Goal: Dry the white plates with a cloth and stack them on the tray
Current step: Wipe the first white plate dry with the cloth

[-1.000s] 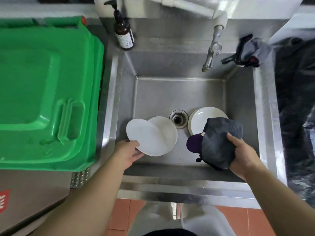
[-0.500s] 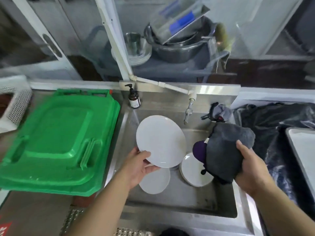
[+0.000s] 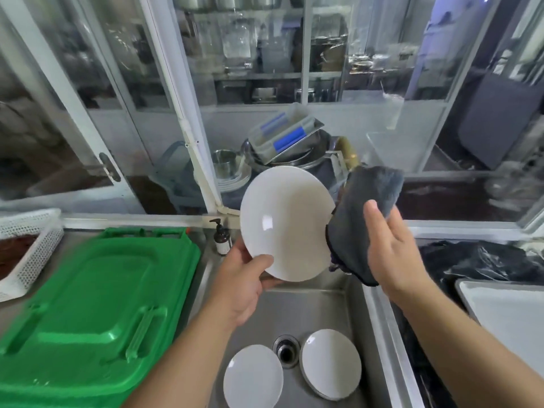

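Gripping plate (image 3: 287,225), left hand (image 3: 240,285) raised

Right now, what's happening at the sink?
A person is drying plates. The left hand grips a white plate by its lower rim, held up over the sink. The right hand presses a grey cloth to the plate's right edge. Two more plates lie in the sink. The tray sits at the right.

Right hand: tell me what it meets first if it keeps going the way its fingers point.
The right hand, fingers pointing up and left behind the grey cloth it holds, would probably press that cloth against the right rim of the white plate in the left hand. Depth is unclear.
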A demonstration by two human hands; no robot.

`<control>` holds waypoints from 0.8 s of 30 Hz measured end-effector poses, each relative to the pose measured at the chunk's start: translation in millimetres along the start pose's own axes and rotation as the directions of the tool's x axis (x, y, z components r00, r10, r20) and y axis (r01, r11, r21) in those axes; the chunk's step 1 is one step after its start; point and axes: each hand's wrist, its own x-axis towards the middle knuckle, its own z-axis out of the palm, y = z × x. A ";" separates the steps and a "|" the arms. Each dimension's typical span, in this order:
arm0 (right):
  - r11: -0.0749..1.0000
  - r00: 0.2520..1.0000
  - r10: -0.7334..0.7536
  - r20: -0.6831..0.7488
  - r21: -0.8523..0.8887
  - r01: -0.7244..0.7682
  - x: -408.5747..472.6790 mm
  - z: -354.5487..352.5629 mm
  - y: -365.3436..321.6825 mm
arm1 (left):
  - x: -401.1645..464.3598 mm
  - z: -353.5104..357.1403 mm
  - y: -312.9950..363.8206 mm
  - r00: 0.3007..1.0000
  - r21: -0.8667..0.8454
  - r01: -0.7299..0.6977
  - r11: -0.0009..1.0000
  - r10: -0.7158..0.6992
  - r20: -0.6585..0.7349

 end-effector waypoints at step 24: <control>0.382 0.727 -0.609 0.316 -0.687 0.619 48.9 16.3 -48.9 | -39.1 59.0 31.5 0.971 0.018 -0.130 0.991 0.123 0.202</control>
